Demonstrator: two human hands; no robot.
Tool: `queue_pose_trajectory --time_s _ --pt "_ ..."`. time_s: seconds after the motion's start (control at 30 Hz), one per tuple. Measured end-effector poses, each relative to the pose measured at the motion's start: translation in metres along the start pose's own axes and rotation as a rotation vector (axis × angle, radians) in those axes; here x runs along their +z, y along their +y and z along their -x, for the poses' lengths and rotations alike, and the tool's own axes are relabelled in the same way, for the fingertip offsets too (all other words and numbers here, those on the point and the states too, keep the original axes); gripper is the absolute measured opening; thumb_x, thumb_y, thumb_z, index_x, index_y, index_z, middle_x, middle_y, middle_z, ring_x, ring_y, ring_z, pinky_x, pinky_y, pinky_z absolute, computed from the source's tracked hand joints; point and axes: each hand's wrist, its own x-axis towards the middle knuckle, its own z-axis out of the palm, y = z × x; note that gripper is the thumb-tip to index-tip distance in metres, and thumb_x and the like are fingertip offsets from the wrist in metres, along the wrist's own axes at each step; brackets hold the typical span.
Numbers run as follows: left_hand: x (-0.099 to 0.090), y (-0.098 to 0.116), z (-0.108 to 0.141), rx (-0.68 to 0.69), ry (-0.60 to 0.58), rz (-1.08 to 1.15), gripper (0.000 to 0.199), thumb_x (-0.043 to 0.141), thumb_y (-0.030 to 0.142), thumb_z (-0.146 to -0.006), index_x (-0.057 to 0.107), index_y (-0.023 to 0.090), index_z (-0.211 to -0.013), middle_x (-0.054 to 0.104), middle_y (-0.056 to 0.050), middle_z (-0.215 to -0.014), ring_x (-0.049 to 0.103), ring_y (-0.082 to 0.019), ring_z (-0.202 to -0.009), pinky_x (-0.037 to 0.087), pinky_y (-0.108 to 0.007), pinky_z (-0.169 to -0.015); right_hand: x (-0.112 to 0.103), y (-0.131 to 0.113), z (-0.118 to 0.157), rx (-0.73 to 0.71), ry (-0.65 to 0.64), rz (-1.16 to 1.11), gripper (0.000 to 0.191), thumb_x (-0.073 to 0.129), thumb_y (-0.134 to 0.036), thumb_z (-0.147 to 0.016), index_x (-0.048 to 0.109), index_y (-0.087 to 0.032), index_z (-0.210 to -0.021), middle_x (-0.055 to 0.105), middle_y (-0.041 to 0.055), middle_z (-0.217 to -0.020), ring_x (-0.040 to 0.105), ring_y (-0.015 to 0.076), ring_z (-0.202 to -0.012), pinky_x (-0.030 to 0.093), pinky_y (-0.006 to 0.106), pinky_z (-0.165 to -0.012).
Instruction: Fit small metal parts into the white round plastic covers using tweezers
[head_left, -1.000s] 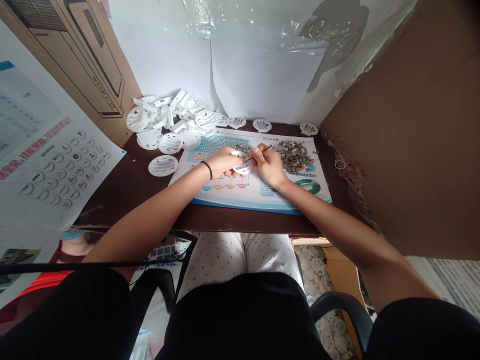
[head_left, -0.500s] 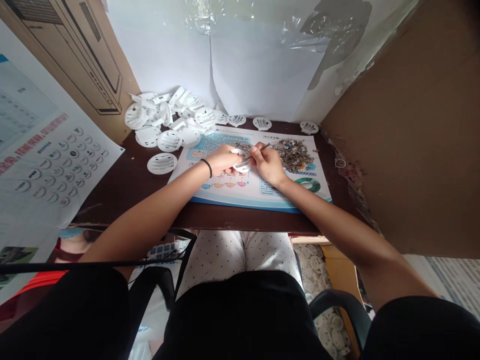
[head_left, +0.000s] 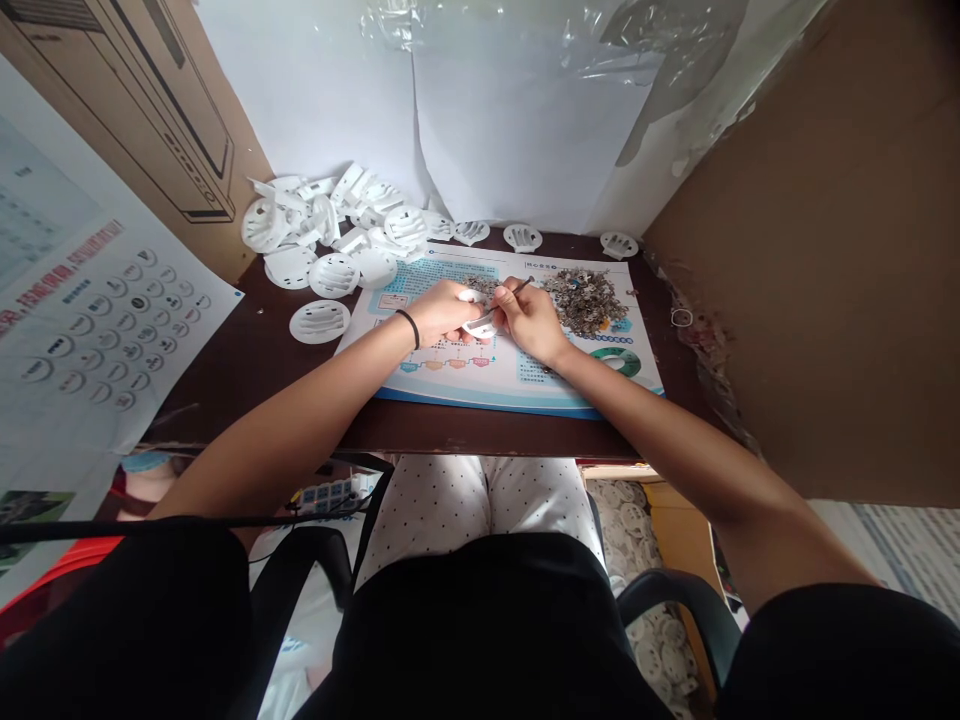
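- Head view, centre of the frame: the left hand curls in a firm, closed grip round a white plastic disc, holding it steady over the printed mat.
- The right hand pinches slim metal tweezers, their tips close to the disc.
- Just right: a heap of small metal pieces on the mat.
- Upper left of the frame: a pile of white discs on the dark bench.

White paper under clear plastic sheeting covers the far wall, beside a printed cardboard carton at far left. A brown cardboard panel closes the right side. A printed calendar chart hangs over the dark wooden desk's left edge, with a black chair armrest near right.
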Motion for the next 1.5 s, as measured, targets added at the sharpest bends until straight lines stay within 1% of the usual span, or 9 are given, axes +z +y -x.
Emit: queue_pose_trajectory --time_s 0.2,0.47,0.57,0.67,0.87,1.03,1.2,1.37,1.5 --pt "0.0 0.002 0.003 -0.01 0.005 -0.04 0.024 0.059 0.017 -0.094 0.061 0.014 -0.07 0.065 -0.005 -0.064 0.055 -0.009 -0.047 0.033 -0.024 -0.048 0.001 0.002 0.0 -0.014 -0.018 0.025 0.066 0.04 -0.086 -0.086 0.053 -0.023 -0.074 0.059 0.0002 -0.06 0.051 0.0132 -0.057 0.04 0.033 -0.062" --pt "0.0 0.002 0.005 -0.007 -0.013 -0.025 0.026 0.057 0.018 -0.097 0.06 0.014 -0.072 0.064 -0.002 -0.063 0.053 -0.006 -0.044 0.034 -0.022 -0.046 -0.001 -0.004 -0.001 -0.023 -0.043 0.094 0.05 0.042 -0.066 -0.097 0.052 -0.023 -0.074 0.058 0.0001 -0.061 0.054 0.0139 -0.062 0.042 0.032 -0.067" --pt "0.0 0.0 0.006 -0.004 -0.015 0.0 0.025 0.056 0.019 -0.098 0.06 0.014 -0.074 0.064 -0.003 -0.063 0.057 -0.007 -0.048 0.037 -0.021 -0.047 -0.001 -0.004 -0.002 -0.057 -0.057 0.129 0.054 0.041 -0.07 -0.096 0.051 -0.022 -0.071 0.058 0.0001 -0.062 0.054 0.0136 -0.064 0.042 0.032 -0.069" --pt "-0.002 -0.002 0.006 0.03 -0.012 0.076 0.02 0.06 0.02 -0.096 0.062 0.014 -0.077 0.066 -0.003 -0.066 0.061 -0.008 -0.053 0.04 -0.02 -0.049 -0.002 -0.002 -0.003 -0.042 -0.062 0.037 0.061 0.042 -0.08 -0.089 0.052 -0.023 -0.072 0.056 -0.0002 -0.062 0.053 0.0137 -0.063 0.042 0.032 -0.067" --pt "-0.007 0.001 0.004 -0.012 -0.017 0.322 0.006 0.06 0.014 -0.092 0.065 0.016 -0.089 0.069 -0.005 -0.076 0.066 -0.011 -0.062 0.033 -0.019 -0.046 -0.009 0.001 -0.002 0.005 0.197 -0.148 0.06 0.04 -0.082 -0.089 0.058 -0.024 -0.086 0.052 -0.0013 -0.062 0.05 0.014 -0.058 0.042 0.032 -0.061" --pt "-0.008 0.003 0.005 0.031 -0.105 0.373 0.009 0.056 0.02 -0.094 0.062 0.015 -0.091 0.07 -0.008 -0.078 0.059 -0.009 -0.057 0.028 -0.018 -0.045 -0.012 0.0 0.002 0.02 0.227 -0.044 0.062 0.044 -0.081 -0.088 0.062 -0.023 -0.078 0.054 0.0007 -0.065 0.05 0.0147 -0.062 0.039 0.033 -0.063" --pt "-0.006 0.001 0.007 0.048 -0.167 0.409 0.01 0.058 0.014 -0.085 0.063 0.014 -0.095 0.073 -0.008 -0.083 0.06 -0.011 -0.058 0.041 -0.021 -0.049 -0.011 -0.005 0.004 0.031 0.19 -0.066 0.055 0.057 -0.073 -0.083 0.056 -0.022 -0.065 0.052 -0.0014 -0.061 0.046 0.0133 -0.062 0.039 0.032 -0.065" --pt "-0.006 0.0 0.009 0.094 -0.332 0.56 0.017 0.055 0.012 -0.086 0.065 0.012 -0.099 0.076 -0.01 -0.091 0.071 -0.016 -0.074 0.054 -0.028 -0.065 -0.014 -0.003 0.002 0.079 0.173 -0.161 0.048 0.063 -0.064 -0.083 0.052 -0.023 -0.061 0.049 -0.0028 -0.056 0.043 0.0116 -0.056 0.036 0.031 -0.056" --pt "-0.006 -0.004 0.009 0.158 -0.411 0.622 0.016 0.067 0.014 -0.085 0.066 0.014 -0.102 0.077 -0.009 -0.098 0.076 -0.021 -0.089 0.057 -0.035 -0.082 -0.017 -0.004 0.0 0.142 0.171 -0.221 0.046 0.063 -0.065 -0.083 0.05 -0.025 -0.065 0.045 -0.0047 -0.05 0.039 0.0111 -0.046 0.035 0.031 -0.048"
